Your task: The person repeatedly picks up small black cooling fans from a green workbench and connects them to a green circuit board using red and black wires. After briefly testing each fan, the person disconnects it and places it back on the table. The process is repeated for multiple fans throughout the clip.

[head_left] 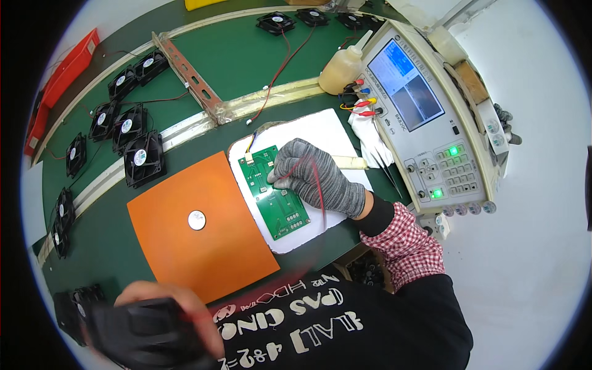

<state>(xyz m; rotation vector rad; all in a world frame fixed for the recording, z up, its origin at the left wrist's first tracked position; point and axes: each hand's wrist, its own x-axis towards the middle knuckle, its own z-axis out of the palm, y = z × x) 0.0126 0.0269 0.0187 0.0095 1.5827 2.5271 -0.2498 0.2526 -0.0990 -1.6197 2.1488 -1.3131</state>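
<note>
My left hand (206,324), bare, is wrapped round a black cooling fan (145,333) at the lower left; both are blurred. A thin red wire (319,191) loops over the back of my right hand (317,176), which wears a grey knit glove. Its fingertips are pinched together on the wire's end at the upper right part of a green circuit board (274,213); the plug itself is hidden. The board lies on a white pad (339,139), with a small white connector and coloured wires at its top. Left of it is an orange mat (179,259) bearing a round white disc (197,220).
Several black fans (143,159) with wires stand along the left and far bench. A test instrument (425,117) with a lit screen is at right, beside a squeeze bottle (341,71), tweezers (388,169) and white cloth (370,139). A slotted metal bar (188,77) crosses the far bench.
</note>
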